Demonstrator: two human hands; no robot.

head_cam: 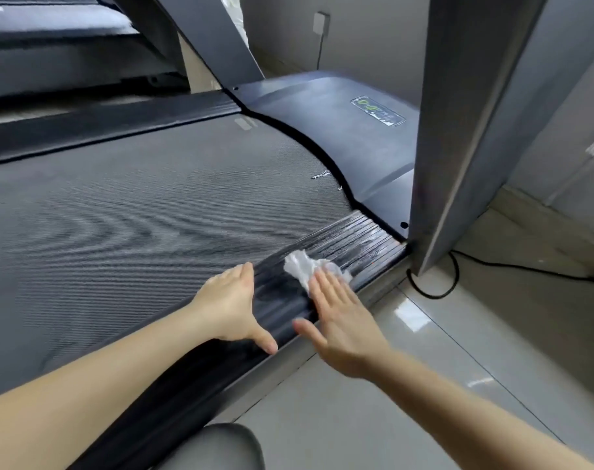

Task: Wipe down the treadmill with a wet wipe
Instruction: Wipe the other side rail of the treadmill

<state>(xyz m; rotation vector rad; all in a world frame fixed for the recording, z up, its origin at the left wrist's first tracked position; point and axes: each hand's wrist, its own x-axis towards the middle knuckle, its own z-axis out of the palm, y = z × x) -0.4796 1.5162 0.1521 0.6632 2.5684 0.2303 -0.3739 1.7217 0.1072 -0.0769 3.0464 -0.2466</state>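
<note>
1. Glossy floor tiles (407,395) lay beside the treadmill (153,215), whose belt looked dry and unwiped.
2. Left hand (233,307) rested flat, fingers released.
3. Right hand (339,320), fingers spread, pressed the wet wipe (300,266) on the side rail (350,239); only its far end glistened.

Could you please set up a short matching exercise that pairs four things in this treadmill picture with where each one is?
Things:
1. wet wipe
2. left hand
3. black cable
4. green label

Places:
A. lying on the tiled floor beside the upright post
B. on the grey motor cover
C. under the right hand's fingertips on the ribbed side rail
D. flat at the rail's inner edge, next to the belt

Pairs: 1-C, 2-D, 3-A, 4-B
</note>
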